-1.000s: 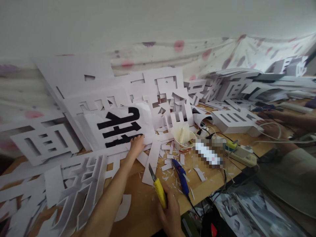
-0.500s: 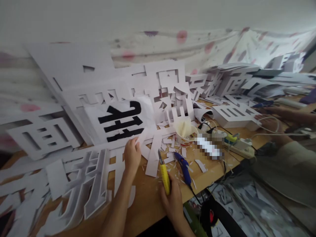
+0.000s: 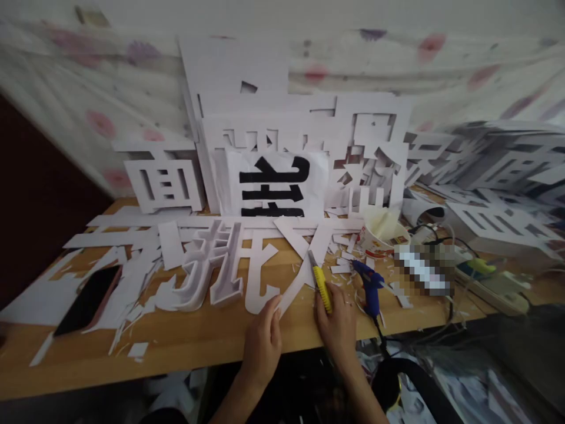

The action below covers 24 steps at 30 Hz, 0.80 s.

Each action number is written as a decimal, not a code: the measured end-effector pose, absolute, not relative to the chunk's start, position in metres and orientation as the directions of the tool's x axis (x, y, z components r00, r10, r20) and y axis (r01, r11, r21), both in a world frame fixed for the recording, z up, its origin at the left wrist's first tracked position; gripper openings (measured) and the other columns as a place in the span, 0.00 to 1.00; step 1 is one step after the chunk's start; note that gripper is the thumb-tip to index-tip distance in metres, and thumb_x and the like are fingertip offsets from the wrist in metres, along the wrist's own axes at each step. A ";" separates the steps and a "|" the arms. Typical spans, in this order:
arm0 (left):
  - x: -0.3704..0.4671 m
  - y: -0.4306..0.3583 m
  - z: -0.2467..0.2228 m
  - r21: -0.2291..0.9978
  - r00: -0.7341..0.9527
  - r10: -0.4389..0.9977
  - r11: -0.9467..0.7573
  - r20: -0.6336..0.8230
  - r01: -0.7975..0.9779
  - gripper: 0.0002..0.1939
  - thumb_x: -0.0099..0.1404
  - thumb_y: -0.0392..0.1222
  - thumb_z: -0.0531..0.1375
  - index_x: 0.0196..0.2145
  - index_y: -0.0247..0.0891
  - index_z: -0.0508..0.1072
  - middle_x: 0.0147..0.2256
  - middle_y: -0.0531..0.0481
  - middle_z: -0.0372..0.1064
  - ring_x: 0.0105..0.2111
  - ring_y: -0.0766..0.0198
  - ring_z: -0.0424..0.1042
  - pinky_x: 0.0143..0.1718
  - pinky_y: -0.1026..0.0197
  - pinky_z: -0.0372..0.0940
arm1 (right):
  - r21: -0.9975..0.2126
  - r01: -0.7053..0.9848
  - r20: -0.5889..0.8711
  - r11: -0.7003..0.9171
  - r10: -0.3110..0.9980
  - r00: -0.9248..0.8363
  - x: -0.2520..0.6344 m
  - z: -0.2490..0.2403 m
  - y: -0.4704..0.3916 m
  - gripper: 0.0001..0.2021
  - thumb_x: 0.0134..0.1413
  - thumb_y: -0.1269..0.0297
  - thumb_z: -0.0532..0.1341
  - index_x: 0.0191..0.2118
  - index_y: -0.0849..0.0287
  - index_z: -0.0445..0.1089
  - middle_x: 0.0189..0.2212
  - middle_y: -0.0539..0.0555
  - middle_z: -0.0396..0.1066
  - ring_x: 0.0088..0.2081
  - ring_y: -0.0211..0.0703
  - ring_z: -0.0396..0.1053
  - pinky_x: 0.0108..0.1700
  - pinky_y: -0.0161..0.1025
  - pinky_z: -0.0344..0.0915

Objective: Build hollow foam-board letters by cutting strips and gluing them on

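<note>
My right hand (image 3: 339, 321) is wrapped round a yellow utility knife (image 3: 322, 290), its blade pointing up and away over the white scraps. My left hand (image 3: 263, 340) pinches the near end of a long white foam-board strip (image 3: 293, 294) at the table's front. Just beyond the left hand lies a flat white cut-out character piece (image 3: 255, 277). Left of that stands a white character with raised side walls (image 3: 225, 268). A paper sheet printed with a black character (image 3: 276, 182) leans upright behind. To the knife's right, a blue glue gun (image 3: 369, 288) rests on the table.
A paper tub (image 3: 379, 242) stands among scraps, near a power strip (image 3: 494, 288) with cables. At left lies a phone (image 3: 90, 300). Cut-out boards (image 3: 304, 112) lean against the curtain. Finished-looking white characters (image 3: 164, 184) stand left, with a thick one (image 3: 498, 232) at right.
The view has swung left, bringing the phone into sight. My left hand has moved from beside the printed sheet towards the table's front edge. The knife stays in my right hand.
</note>
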State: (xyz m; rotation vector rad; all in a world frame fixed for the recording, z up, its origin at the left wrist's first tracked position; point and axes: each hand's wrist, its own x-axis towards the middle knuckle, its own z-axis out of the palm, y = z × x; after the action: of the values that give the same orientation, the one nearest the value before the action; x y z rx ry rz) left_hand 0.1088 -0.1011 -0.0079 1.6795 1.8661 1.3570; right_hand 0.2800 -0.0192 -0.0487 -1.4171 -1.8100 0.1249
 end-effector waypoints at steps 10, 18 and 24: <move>0.125 -0.115 -0.018 0.823 -0.251 0.880 -0.228 0.402 0.520 0.19 0.70 0.34 0.49 0.53 0.41 0.72 0.49 0.43 0.77 0.49 0.57 0.77 0.50 0.56 0.72 | -0.844 0.367 0.407 0.391 0.913 -0.036 0.260 -0.011 -0.061 0.23 0.67 0.55 0.54 0.63 0.55 0.58 0.60 0.63 0.62 0.59 0.54 0.63 0.58 0.57 0.62; 0.132 -0.121 0.000 0.993 -0.403 0.908 -0.119 0.116 0.017 0.17 0.69 0.49 0.56 0.49 0.39 0.73 0.49 0.40 0.75 0.49 0.52 0.75 0.51 0.51 0.71 | -0.974 -0.170 0.137 0.151 0.986 0.092 0.247 0.017 -0.043 0.24 0.62 0.43 0.55 0.54 0.55 0.67 0.56 0.61 0.70 0.56 0.53 0.69 0.54 0.50 0.69; 0.108 -0.119 0.017 0.943 -0.354 0.930 -0.027 -0.098 -0.332 0.28 0.59 0.58 0.65 0.52 0.39 0.71 0.51 0.40 0.73 0.41 0.54 0.77 0.32 0.58 0.76 | -0.959 -0.251 0.171 0.132 0.975 -0.141 0.247 0.048 -0.034 0.20 0.49 0.52 0.70 0.46 0.54 0.72 0.27 0.48 0.75 0.29 0.40 0.73 0.36 0.39 0.71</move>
State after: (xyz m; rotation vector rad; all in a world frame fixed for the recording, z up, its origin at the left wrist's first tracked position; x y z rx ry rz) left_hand 0.1077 -0.1192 0.0166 0.7249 1.2236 1.5871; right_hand 0.2470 -0.0340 0.0476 -0.8376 -1.2103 1.3147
